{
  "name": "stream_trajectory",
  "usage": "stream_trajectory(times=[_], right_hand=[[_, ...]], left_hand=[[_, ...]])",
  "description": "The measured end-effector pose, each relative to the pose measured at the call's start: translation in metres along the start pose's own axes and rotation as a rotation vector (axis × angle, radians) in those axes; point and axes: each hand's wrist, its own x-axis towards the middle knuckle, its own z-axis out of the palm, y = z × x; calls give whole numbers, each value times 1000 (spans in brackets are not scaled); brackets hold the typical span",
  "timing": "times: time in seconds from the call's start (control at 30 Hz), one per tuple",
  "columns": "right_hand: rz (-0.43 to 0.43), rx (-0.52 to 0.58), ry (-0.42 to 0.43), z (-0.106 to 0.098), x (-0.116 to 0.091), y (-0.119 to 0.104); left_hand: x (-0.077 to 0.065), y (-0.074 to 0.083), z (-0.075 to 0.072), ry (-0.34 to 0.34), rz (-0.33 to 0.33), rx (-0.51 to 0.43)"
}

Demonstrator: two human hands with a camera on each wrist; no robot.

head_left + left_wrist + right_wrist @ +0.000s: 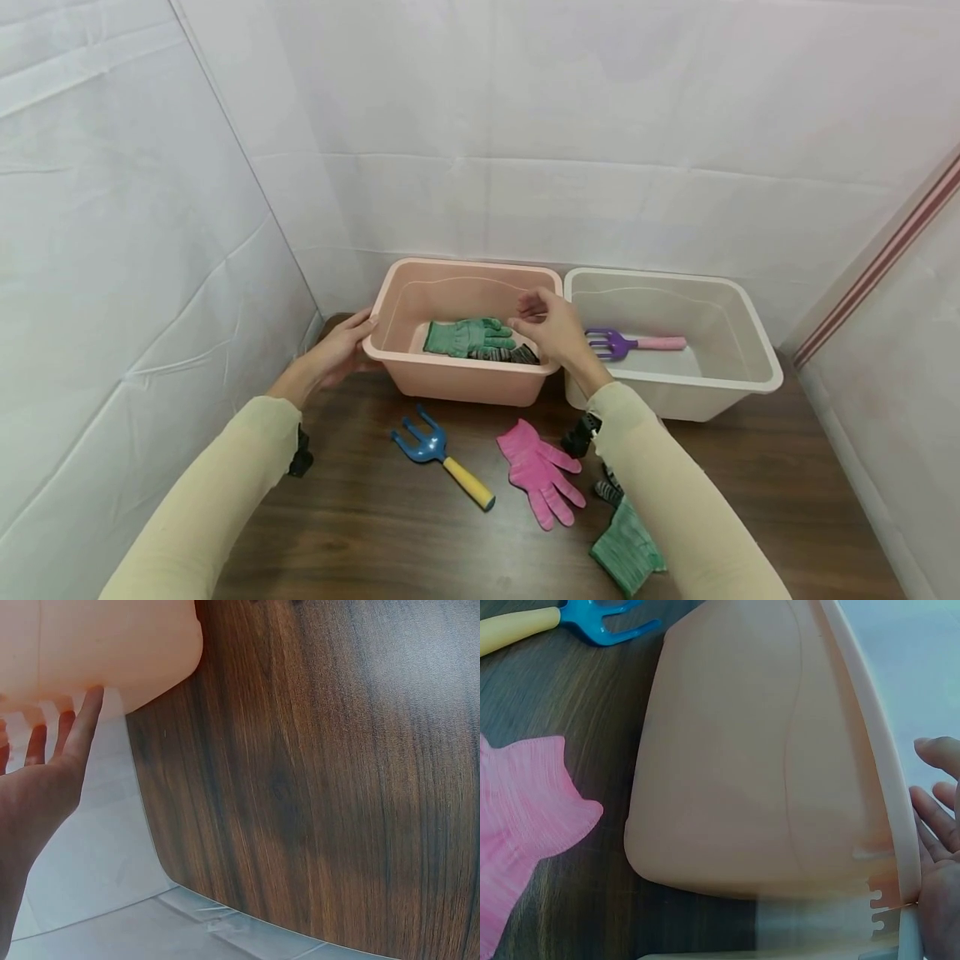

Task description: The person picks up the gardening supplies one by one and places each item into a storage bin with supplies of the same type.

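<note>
A peach plastic bin (465, 383) stands at the back of the table. In it lie a green glove (453, 337) and a dark striped knitted piece (517, 355). My left hand (341, 346) touches the bin's left end from outside, its fingers (88, 720) extended against the wall. Over the bin's right end is my right hand (551, 325), fingers loosely bent, with nothing visible in its grasp. The right wrist view catches that hand (939, 825) by the bin's rim (889, 780).
Right of the peach bin, a white bin (720, 367) holds a purple hand fork (618, 343) with a pink handle. On the table in front lie a blue hand fork (431, 446) with a yellow handle, a pink glove (536, 471) and a green glove (628, 546) partly under my right forearm.
</note>
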Motion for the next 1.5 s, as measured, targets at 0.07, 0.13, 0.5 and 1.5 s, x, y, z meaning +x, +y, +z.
stream_trajectory(times=[0.07,0.13,0.5,1.5], right_hand=[[-1,-8,-7,0,1,0],[1,-17,-12,-1,1,-1],[33,-27,-53,-9,3,-5],[-100,-7,-203,-51,-24,-29]], left_hand=[[0,0,1,4,-1,-3],[1,1,2,6,-2,-5],[3,3,5,-6,-5,12],[6,1,8,11,-12,-13]])
